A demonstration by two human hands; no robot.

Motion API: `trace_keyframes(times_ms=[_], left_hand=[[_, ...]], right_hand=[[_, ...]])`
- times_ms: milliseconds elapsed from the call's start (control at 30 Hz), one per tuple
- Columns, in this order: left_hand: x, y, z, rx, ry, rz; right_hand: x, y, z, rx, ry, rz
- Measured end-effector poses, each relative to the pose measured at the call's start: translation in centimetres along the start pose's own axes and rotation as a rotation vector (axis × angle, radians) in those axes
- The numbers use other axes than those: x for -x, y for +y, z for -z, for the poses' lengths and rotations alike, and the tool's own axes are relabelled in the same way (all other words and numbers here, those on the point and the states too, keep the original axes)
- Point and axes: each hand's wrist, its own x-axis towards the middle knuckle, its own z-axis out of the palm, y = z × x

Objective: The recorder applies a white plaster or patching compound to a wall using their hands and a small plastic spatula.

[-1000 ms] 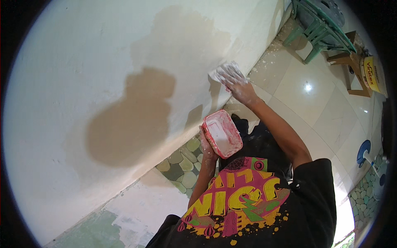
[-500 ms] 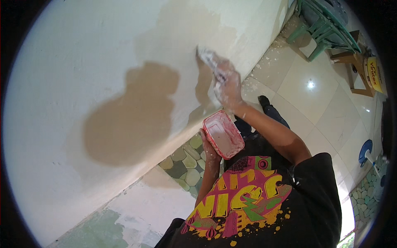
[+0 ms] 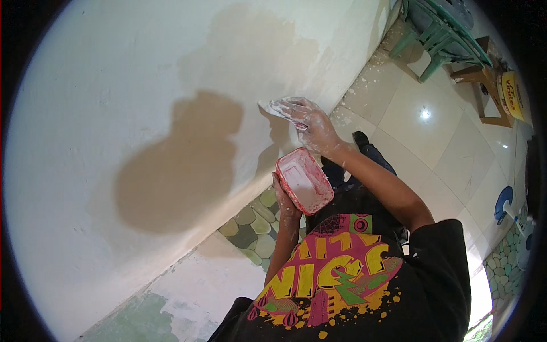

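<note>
My right hand point(image 3: 316, 130), streaked with white paste, is closed round a flat, white-smeared putty scraper point(image 3: 276, 107). The scraper's tip is at the pale wall point(image 3: 74, 142); whether it touches is hard to tell. Just below, my left hand point(image 3: 286, 198) grips a red rectangular plastic tub point(image 3: 310, 208) by its side, tilted so that its inside shows. White putty point(image 3: 297, 175) coats the tub's bottom and walls. Damp-looking darker patches spread over the wall above the scraper, and my shadow falls to its left.
Green plastic chairs point(image 3: 436, 40) stand at the upper right, near a wooden stool point(image 3: 476, 74) and a yellow bucket point(image 3: 513, 97). Glossy tiles point(image 3: 416, 114) carry white specks by the wall. A blue round object point(image 3: 503, 204) lies at the right. Pebble-patterned flooring point(image 3: 245, 235) runs below the wall.
My right hand and the scraper have come down along the wall, nearer the tub. The tub has shifted slightly up and left in my left hand.
</note>
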Motion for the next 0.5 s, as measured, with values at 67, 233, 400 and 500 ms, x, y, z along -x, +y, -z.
trace_keyframes(times_ms=[67, 233, 400, 500], left_hand=[[-0.1, 0.1, -0.2, 0.054, 0.017, 0.044], [0.3, 0.1, 0.1, 0.032, -0.013, 0.007], [0.0, -0.5, 1.1, 0.05, -0.024, -0.001], [0.1, -0.3, 0.9, -0.014, 0.028, -0.027]], right_hand=[[-0.8, 0.9, 1.1, 0.14, 0.013, 0.102], [-5.9, 2.5, 4.4, -0.245, 0.371, -0.269], [-4.7, 5.8, 1.8, 0.594, 0.304, -0.025], [-0.5, 6.7, 3.1, 0.6, 0.045, -0.151]])
